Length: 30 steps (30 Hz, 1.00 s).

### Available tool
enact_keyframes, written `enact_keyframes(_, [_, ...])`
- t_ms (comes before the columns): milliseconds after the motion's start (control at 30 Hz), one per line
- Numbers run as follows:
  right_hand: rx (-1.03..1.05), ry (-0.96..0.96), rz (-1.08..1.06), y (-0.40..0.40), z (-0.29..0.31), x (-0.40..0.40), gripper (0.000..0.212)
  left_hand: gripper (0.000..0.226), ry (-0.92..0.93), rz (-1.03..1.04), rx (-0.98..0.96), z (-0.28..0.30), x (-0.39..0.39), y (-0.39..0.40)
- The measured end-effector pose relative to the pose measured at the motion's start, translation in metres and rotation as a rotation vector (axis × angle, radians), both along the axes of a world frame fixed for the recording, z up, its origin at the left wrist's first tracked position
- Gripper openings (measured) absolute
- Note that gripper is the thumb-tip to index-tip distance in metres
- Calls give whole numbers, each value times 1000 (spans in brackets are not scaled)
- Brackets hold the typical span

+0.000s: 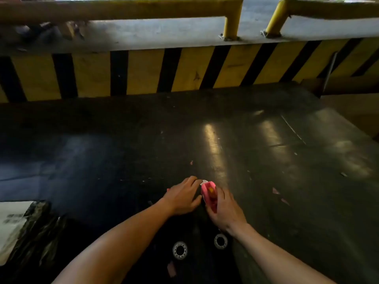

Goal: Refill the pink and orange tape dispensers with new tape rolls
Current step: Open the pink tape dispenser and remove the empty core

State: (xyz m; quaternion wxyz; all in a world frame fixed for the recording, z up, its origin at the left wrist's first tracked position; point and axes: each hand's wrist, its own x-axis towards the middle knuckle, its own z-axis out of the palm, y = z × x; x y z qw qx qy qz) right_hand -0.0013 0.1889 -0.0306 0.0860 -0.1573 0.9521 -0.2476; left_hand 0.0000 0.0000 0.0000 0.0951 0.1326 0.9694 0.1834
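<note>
A pink tape dispenser [209, 193] with an orange-yellow part inside is held upright over the dark table [266, 152]. My right hand [225, 212] grips its handle from the right. My left hand [184, 196] rests against the dispenser's left side, fingers curled near its white front edge; what lies under the palm is hidden. Two tape rolls with white spoked cores, the left roll [179, 250] and the right roll [220, 241], lie flat on the table between my forearms.
A black plastic bag with a white printed label [18, 228] sits at the near left. A yellow-and-black striped barrier [143, 72] with yellow railings [231, 19] backs the table. Small pink scraps [275, 191] dot the surface. A cardboard box [352, 111] is at right.
</note>
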Motion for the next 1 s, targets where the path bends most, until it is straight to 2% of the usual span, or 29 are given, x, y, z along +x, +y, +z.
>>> enact_keyframes(167, [16,-92,-63,-1,-12,-3,76,63,-100,-44,-12,-16,-21,3])
enact_keyframes(367, [-4,-120,-56,1,-24,-6,63,72,-149,-46,-27,-29,-28,13])
enact_keyframes(633, [37,-140,308,36,-31,-19,70,67,-31,-85,-202,-43,7,15])
enact_keyframes(767, [48,-41,394,46,-32,-15,59,61,4,-60,-177,-48,33,18])
enact_keyframes(1000, [0,182,364,32,-37,0,38,63,30,45,-172,-52,56,22])
